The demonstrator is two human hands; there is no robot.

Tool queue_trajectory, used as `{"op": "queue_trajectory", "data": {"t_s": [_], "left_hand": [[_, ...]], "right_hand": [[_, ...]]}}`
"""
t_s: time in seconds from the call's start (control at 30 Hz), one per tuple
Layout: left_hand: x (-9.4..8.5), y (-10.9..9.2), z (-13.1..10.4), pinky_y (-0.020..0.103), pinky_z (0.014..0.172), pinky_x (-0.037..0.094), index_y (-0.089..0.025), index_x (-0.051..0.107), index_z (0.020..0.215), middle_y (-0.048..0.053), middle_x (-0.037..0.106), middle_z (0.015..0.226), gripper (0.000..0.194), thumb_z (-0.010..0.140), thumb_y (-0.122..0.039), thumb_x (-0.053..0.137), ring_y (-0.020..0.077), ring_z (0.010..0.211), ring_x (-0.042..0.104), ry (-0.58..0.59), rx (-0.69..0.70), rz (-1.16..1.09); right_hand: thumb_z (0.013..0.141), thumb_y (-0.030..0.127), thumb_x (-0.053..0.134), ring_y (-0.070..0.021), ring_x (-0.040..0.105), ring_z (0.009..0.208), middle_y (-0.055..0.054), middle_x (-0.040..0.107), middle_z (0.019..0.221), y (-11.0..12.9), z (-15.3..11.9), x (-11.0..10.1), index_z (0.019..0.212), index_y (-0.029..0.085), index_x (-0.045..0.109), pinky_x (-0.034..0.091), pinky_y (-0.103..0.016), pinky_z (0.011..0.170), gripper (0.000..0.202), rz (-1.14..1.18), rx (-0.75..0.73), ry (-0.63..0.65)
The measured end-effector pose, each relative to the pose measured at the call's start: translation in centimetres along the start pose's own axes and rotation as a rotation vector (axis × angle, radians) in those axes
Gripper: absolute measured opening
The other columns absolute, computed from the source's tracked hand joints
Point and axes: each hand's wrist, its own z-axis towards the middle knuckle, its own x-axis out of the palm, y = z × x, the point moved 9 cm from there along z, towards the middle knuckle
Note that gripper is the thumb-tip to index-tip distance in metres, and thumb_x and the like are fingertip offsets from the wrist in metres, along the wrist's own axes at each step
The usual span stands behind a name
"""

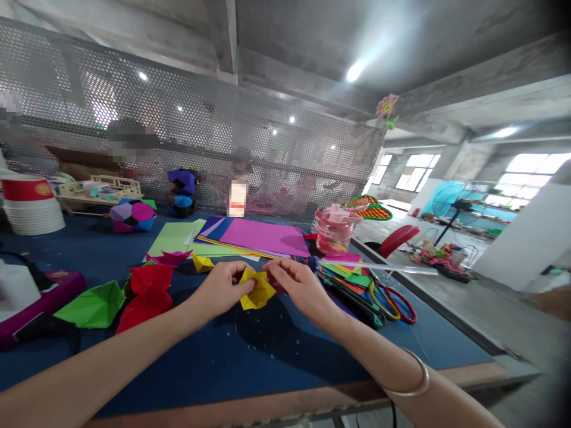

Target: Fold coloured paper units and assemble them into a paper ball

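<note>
A yellow folded-paper piece [257, 291] is held up above the blue table between my two hands. My left hand [226, 288] pinches its left side, with the thumb lying across the front. At its upper right edge, the thumb and fingers of my right hand [295, 286] are closed on it, and a bit of dark pink shows behind those fingers. To the left lie more folded-paper pieces: a small yellow one [202, 263], a pink one [169, 257], red ones [149, 291] and a green one [93, 305].
Coloured paper sheets [267, 236] lie behind my hands. Scissors [394, 302], a dark green cutter-like tool [352, 302] and a pink bottle [334, 230] are on the right. Paper cups [33, 205], a paper ball [132, 215] and a purple device [42, 303] stand left. A perforated screen [267, 137] closes the back.
</note>
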Motion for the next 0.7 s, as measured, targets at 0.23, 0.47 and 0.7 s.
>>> {"op": "queue_trajectory", "data": {"t_s": [0.23,0.47,0.7], "left_hand": [[-0.5,0.8,-0.2,0.026,0.062,0.048,-0.014,0.064,0.074,0.002,0.071,0.072,0.021,0.061,-0.030,0.070,0.0182,0.067,0.065,-0.052,-0.174,-0.152],[-0.9,0.8,-0.3,0.025,0.059,0.047,-0.014,0.066,0.073,0.002,0.071,0.068,0.017,0.061,-0.025,0.071,0.0165,0.063,0.064,-0.090,-0.224,-0.184],[-1.5,1.2,-0.1,0.025,0.061,0.048,-0.013,0.067,0.078,0.003,0.072,0.073,0.019,0.062,-0.023,0.070,0.0164,0.067,0.066,-0.109,-0.234,-0.230]], "right_hand": [[0.094,0.039,0.054,-0.0171,0.060,0.083,-0.003,0.068,0.093,2.1,-5.5,-4.0,0.104,0.022,0.065,0.046,-0.027,0.071,0.022,-0.466,-0.080,-0.024],[0.089,0.049,0.059,-0.0223,0.062,0.089,-0.008,0.067,0.097,-1.4,-6.7,-11.4,0.107,0.018,0.059,0.048,-0.036,0.083,0.036,-0.655,-0.030,-0.282],[0.082,0.057,0.061,-0.0239,0.064,0.078,-0.006,0.072,0.087,-3.9,-0.7,-8.8,0.102,0.015,0.070,0.049,-0.032,0.068,0.047,-0.627,0.127,0.030]]}}
